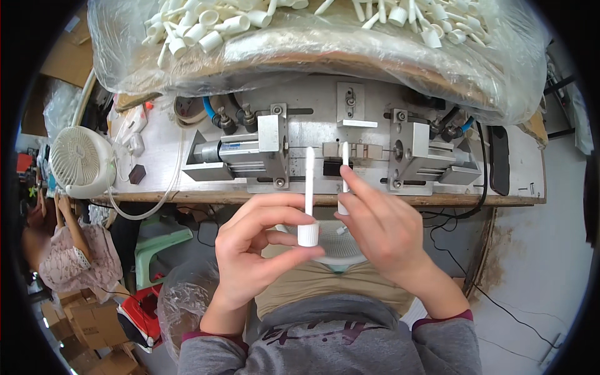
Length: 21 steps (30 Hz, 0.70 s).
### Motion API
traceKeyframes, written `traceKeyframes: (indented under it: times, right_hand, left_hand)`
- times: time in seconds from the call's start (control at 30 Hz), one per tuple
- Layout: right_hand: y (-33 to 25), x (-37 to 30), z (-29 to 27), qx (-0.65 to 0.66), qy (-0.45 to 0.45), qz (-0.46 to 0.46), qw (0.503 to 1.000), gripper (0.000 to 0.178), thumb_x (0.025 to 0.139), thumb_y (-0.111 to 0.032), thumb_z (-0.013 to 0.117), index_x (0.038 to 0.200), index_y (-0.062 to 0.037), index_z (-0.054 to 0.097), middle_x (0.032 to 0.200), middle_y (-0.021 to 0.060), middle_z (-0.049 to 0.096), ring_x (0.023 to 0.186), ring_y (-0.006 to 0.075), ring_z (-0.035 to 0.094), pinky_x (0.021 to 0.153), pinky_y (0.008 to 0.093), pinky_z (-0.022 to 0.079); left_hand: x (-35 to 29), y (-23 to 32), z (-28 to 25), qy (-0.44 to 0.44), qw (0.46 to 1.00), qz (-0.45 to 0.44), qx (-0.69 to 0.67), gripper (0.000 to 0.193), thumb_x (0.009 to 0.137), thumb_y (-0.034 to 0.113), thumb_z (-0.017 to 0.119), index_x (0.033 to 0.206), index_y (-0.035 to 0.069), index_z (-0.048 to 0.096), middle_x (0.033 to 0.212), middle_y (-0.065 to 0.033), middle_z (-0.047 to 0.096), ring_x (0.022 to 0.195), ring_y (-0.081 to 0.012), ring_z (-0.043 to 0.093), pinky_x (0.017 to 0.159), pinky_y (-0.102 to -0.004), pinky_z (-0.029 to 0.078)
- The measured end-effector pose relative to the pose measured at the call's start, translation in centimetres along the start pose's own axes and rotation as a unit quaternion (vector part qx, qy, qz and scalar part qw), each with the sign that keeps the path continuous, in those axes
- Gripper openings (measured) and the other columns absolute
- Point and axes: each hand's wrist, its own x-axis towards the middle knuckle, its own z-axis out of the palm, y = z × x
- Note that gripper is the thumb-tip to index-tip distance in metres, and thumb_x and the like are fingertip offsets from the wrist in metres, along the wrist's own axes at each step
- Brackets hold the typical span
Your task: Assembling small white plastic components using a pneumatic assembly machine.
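My left hand (pixel 253 240) grips a white ribbed cap (pixel 308 235) between thumb and fingers, low in front of the bench edge. From that cap a long white rod (pixel 309 181) with a rounded tip stands upright. Beside it, my right hand (pixel 390 228) pinches a second slim white rod (pixel 345 155), also pointing up, with the index finger along it. Its lower end is mostly hidden by my fingers. The tips of both rods overlap the middle of a metal clamping fixture (pixel 319 137) on the bench behind them; whether the right rod touches its small centre block (pixel 369 151) I cannot tell.
Air cylinders (pixel 240 150) (pixel 431 150) flank the fixture. Behind it, a plastic-lined tray (pixel 350 53) holds many white capped parts (pixel 231 25). A white fan (pixel 81 159) is left, a dark phone (pixel 499 159) right. Below my hands sits a pale basket (pixel 340 247); another person (pixel 81 259) is at far left.
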Motion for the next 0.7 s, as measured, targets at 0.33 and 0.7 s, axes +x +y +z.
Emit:
traceKeyframes:
  times: [0.33,0.7]
  right_hand:
    - [0.2,1.1,0.6,-0.118,-0.043,0.005,0.992,0.029,0.078,-0.015,0.080,0.103,-0.0026,0.072,0.128,0.0129,0.072,0.052,0.0140,0.057,0.054,0.0253,0.045]
    - [0.0,2.0,-0.1,-0.092,-0.052,-0.009,0.994,0.022,0.077,-0.013,0.073,0.096,-0.0034,0.071,0.116,0.0154,0.076,0.053,0.0124,0.061,0.052,0.0254,0.045]
  left_hand:
    - [0.2,0.0,1.3,0.071,0.992,-0.017,-0.105,0.038,0.097,-0.007,0.063,0.134,-0.008,0.054,0.115,-0.0141,0.064,0.095,-0.0184,0.068,0.080,-0.0289,0.060]
    - [1.3,0.2,0.9,0.088,0.964,0.090,0.233,0.014,0.099,0.003,0.066,0.086,-0.002,0.067,0.076,-0.0028,0.056,0.064,-0.0061,0.047,0.054,-0.0247,0.033]
